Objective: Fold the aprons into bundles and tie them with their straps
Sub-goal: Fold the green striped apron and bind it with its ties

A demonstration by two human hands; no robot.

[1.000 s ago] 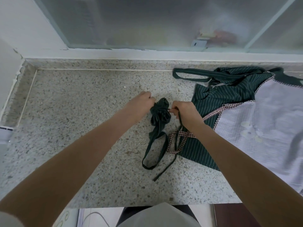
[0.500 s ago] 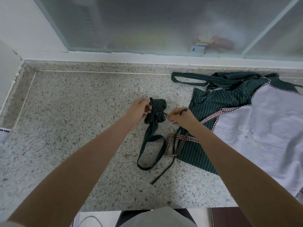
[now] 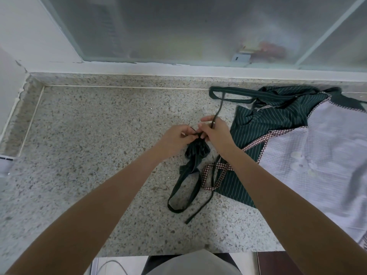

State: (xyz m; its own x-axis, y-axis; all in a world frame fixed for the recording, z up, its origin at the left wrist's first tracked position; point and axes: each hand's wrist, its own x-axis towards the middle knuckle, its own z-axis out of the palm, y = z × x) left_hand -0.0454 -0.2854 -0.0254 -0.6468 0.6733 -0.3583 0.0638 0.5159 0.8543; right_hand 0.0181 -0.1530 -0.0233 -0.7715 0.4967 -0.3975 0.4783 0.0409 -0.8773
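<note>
Left hand: I am seeing the left hand [image 3: 179,135] sitting just above the rolled bundle, its fingers curled and pinching a dark strap at the top of the roll; it is meeting the right hand fingertip to fingertip.
Right hand: the right hand [image 3: 215,132] is gripping a thin dark strap [image 3: 218,111] that is rising from between its fingers toward the far side of the counter; the fingers are curled round it; the thumb is hidden from me.
Bundle: the dark green striped bundle [image 3: 195,153] is lying on the counter directly under both hands, near the middle of the surface; it is bunched tight at the top.
Loose straps: a wide strap loop [image 3: 179,197] is trailing from the bundle toward me; a thinner strap tail [image 3: 199,208] is lying beside it, ending near the front edge.
Second apron: a green striped apron with a lilac panel [image 3: 309,155] is lying spread out flat on the right, touching the right forearm; its checked ribbon tie [image 3: 215,176] is lying crossed just beside the bundle's straps; its neck loop [image 3: 236,94] is resting near the back.
Counter: the speckled stone counter [image 3: 95,135] is carrying everything; a frosted window [image 3: 178,26] is standing behind it.
</note>
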